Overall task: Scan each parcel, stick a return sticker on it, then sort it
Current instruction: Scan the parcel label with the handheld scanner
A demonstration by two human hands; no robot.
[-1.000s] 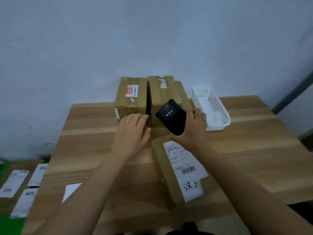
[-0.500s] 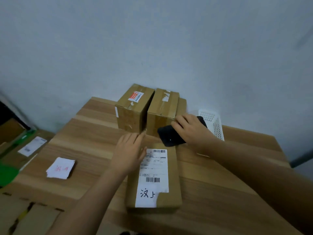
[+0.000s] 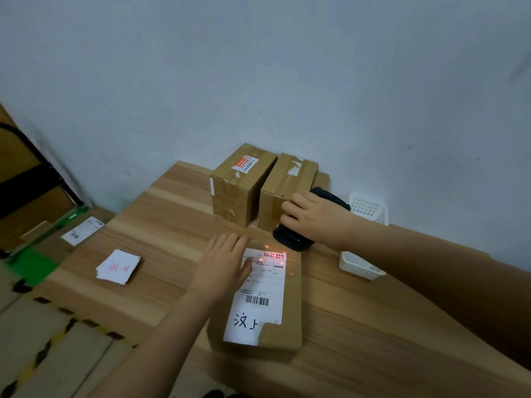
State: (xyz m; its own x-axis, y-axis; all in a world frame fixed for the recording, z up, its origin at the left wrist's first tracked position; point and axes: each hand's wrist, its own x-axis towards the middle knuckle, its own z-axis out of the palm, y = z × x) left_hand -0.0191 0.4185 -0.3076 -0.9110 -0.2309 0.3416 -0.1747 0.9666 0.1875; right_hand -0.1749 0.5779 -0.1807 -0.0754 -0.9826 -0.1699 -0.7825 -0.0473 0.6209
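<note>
The parcel (image 3: 292, 297) lies flat on the table (image 3: 172, 225), label (image 3: 260, 317) up, with its long axis running from us toward the wall. The barcode (image 3: 274, 255) that matters sits at the label's far end, and red scan light falls across it.

Our right hand (image 3: 313, 218) is just past that far end. Its fingers (image 3: 290, 208) are curled round the black scanner (image 3: 290, 239), whose nose tilts down and back toward us onto the barcode. So the scanner works along the parcel's length, from the wall end.

Our left hand (image 3: 222, 262) rests on the parcel's far left part, fingers (image 3: 230, 242) straight and flat. It holds nothing and seems to steady the parcel. Its fingertips lie just beside the lit barcode without covering it.

We judge the scan to be the step in hand. The sticker comes next, and that turns on one thing: the stickers (image 3: 118, 266) lie in a small stack to the left, well apart from the parcel, on the left hand's side. The left hand is nearer and free, while the right is full of scanner. One box (image 3: 241, 185) by the wall bears a red sticker.
</note>
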